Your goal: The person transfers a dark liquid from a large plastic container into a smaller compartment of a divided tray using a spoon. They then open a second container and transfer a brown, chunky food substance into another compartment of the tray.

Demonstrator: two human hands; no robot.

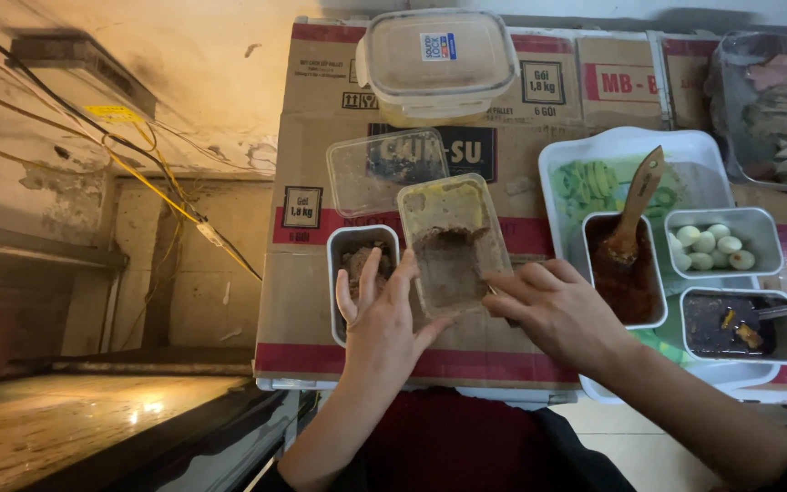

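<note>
Head view: my left hand (380,323) props the tilted clear plastic tub (454,244) of brown paste with its fingers spread flat against the side. My right hand (553,305) pinches the tub's right edge. It leans over a small white container (357,273) on the cardboard desk (302,301). Beside it, a white tray (612,146) carries red sauce (626,273) and peeled eggs (710,246).

stained wall (184,82) (yellow wires (152,173)), cardboard worktop (302,301)
</note>
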